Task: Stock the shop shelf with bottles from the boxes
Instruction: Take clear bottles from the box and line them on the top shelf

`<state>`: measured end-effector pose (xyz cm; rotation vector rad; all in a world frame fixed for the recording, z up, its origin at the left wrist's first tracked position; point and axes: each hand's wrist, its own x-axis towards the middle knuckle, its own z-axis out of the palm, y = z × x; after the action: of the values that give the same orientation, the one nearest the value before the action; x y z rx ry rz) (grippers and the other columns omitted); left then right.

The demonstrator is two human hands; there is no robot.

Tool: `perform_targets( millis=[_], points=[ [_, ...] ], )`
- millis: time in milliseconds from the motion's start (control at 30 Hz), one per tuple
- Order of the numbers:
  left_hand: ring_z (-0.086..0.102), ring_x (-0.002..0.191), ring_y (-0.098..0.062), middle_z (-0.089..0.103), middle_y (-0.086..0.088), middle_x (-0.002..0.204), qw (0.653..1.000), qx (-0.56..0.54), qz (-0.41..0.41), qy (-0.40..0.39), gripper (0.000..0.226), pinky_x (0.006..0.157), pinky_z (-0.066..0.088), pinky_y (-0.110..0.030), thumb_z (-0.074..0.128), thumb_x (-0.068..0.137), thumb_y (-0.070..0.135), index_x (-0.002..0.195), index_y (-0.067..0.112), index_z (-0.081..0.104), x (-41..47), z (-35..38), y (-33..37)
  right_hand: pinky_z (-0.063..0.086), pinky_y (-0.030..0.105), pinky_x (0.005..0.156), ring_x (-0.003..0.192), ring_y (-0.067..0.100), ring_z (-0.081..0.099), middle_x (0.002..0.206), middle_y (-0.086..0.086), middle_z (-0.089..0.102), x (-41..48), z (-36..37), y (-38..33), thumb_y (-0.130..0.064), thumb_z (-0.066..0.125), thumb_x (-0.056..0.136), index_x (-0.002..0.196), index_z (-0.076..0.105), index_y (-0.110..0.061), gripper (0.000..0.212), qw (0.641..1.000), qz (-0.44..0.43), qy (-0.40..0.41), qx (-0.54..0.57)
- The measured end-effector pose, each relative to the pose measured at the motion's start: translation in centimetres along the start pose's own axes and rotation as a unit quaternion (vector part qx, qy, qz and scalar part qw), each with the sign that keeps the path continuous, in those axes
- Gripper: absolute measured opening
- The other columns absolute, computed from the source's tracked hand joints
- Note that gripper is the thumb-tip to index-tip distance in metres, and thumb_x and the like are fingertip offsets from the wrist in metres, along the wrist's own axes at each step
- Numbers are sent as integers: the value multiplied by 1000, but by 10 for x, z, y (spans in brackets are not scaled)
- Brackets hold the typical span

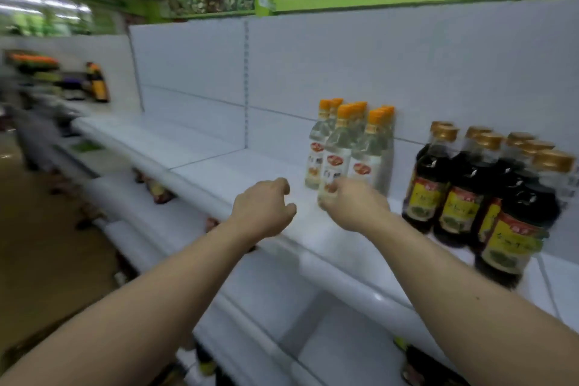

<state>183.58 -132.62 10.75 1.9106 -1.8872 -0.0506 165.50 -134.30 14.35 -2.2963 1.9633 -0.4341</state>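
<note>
Several clear bottles with orange caps (360, 147) stand in a cluster on the white shop shelf (219, 163). My right hand (354, 204) is at the base of the front clear bottle (336, 153), with its fingers curled against the bottle's lower part. My left hand (263, 207) hovers just above the shelf's front edge, left of that bottle, with fingers loosely curled and nothing in it. To the right, several dark sauce bottles with gold caps (488, 191) stand in rows. The view is blurred by motion.
The shelf is bare to the left of the clear bottles. Lower shelves (282, 307) hold a few dark items. A dark bottle with an orange cap (98, 81) stands on a far shelf at the left. The aisle floor (37, 244) lies to the left.
</note>
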Motion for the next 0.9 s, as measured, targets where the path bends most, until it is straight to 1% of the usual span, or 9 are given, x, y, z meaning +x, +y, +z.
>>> perform_targets(
  millis=[133,233,333,433,533,633,700,800,900],
  points=[
    [61,104,-24,66,2,116,998,5,-67,20,36,82,52,-38,56,92,40,124,24,57,-47,-4,-40,52,37,83,115,27,61,136,5,60,-18,23,-28,-46,55,100,143,53,-23,48,997,-71,-28,13],
    [63,96,-26,66,4,106,992,15,-120,26,25,79,55,-40,56,90,40,110,24,58,-85,-7,-73,53,39,86,113,28,61,131,6,62,-32,45,-62,-45,57,98,138,55,-23,45,990,-128,-47,25],
    [62,98,-26,65,1,113,984,45,-173,22,29,79,55,-39,55,96,38,119,21,57,-122,-5,-111,50,36,83,111,29,62,126,6,64,-44,77,-103,-41,61,94,128,60,-23,39,980,-182,-67,41],
    [63,90,-23,65,2,106,972,54,-228,8,23,77,57,-40,53,96,37,114,23,55,-162,0,-151,51,35,81,109,27,63,126,4,66,-54,118,-145,-44,61,96,128,60,-20,40,959,-257,-112,33],
    [62,101,-26,63,3,111,961,58,-271,-1,22,80,56,-42,54,94,35,112,24,54,-204,8,-194,49,35,70,98,26,64,115,6,66,-68,158,-187,-42,57,101,137,54,-19,44,936,-306,-171,8],
    [61,109,-26,60,2,116,944,69,-323,-18,30,80,57,-44,54,93,33,121,23,55,-248,21,-242,47,34,57,78,26,64,91,6,64,-86,204,-231,-38,57,103,129,56,-16,34,916,-334,-222,-5],
    [60,110,-23,59,3,120,932,62,-356,-25,33,74,54,-39,56,94,33,126,24,54,-277,35,-278,42,32,53,73,24,60,87,4,61,-99,240,-258,-38,56,102,123,57,-18,29,904,-345,-253,-19],
    [56,115,-20,57,4,126,915,45,-400,-35,37,70,45,-34,57,95,32,132,25,55,-319,56,-327,53,36,65,85,27,61,100,4,62,-118,296,-291,-39,59,99,118,56,-20,26,883,-352,-308,-45],
    [52,123,-22,52,2,134,896,22,-438,-64,41,81,50,-38,55,97,33,137,24,51,-353,78,-369,58,39,77,98,29,64,112,5,64,-134,347,-317,-40,61,98,128,55,-21,37,866,-352,-349,-68]
  ],
)
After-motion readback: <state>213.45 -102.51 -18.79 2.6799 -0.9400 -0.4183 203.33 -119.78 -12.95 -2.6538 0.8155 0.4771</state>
